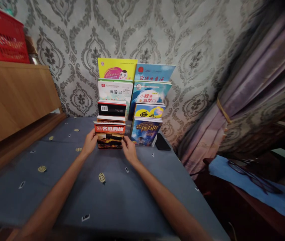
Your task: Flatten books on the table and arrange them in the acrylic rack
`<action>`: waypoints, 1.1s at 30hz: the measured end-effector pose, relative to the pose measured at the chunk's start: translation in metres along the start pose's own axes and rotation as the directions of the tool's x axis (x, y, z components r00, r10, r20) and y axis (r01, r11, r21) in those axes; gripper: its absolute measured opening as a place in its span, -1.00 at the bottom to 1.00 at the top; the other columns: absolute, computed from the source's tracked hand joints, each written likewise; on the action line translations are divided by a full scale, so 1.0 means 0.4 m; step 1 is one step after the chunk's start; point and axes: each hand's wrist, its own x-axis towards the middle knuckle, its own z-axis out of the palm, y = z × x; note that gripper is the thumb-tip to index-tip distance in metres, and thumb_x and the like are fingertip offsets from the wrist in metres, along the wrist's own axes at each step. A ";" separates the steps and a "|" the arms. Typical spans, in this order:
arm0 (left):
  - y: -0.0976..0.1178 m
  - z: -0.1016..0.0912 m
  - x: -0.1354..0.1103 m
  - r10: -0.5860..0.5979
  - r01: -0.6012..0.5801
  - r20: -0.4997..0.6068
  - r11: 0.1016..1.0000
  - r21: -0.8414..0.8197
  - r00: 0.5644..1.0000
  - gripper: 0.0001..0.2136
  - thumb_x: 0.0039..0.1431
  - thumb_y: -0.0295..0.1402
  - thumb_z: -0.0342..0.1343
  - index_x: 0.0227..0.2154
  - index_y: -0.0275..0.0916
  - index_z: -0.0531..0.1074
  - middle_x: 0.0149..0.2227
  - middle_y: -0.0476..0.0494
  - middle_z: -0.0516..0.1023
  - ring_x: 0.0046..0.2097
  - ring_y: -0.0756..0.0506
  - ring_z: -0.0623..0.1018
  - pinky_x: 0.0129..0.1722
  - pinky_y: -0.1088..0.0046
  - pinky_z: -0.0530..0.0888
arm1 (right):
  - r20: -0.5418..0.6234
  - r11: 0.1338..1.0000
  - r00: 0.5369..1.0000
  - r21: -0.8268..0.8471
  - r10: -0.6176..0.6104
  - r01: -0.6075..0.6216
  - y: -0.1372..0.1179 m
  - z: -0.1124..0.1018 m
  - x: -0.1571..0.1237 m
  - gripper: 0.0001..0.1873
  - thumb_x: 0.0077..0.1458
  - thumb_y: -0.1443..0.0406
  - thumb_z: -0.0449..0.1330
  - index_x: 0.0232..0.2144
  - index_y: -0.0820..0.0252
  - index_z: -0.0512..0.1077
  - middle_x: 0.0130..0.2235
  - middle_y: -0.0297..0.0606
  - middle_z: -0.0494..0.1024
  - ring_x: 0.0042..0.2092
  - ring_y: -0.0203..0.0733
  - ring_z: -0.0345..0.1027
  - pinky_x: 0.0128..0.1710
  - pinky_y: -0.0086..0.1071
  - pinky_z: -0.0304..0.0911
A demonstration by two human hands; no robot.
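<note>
Both my hands hold a red-topped book (pixel 109 134) upright at the front of the left row of a tiered book stand. My left hand (pixel 90 142) grips its left edge, my right hand (pixel 128 149) its right edge, fingers curled round it. Behind it stand a black-and-white book (pixel 111 108), a white book (pixel 114 90) and a yellow book (pixel 116 68). The right row holds a dark blue book (pixel 145 131), a yellow-blue one (pixel 149 110) and two light blue ones (pixel 150 91) behind.
The stand sits on a grey-blue patterned cloth (pixel 64 187) against a damask wall. A black phone (pixel 162 142) lies right of the books. A wooden board (pixel 12 97) with a red crate (pixel 2 35) on top is left. A tied curtain (pixel 245 100) hangs right.
</note>
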 end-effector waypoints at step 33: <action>0.066 -0.016 0.093 0.157 -0.137 -0.068 0.962 0.235 0.985 -0.64 0.02 -0.44 -0.04 -0.12 -0.27 0.49 -0.21 -0.14 0.61 -0.14 -0.17 0.55 0.01 0.28 0.46 | -0.042 0.994 0.993 0.021 -0.108 0.109 -0.095 -0.048 0.116 -0.70 0.33 0.18 -0.07 -0.12 0.15 0.41 -0.28 -0.23 0.51 -0.26 -0.13 0.40 -0.19 -0.29 0.37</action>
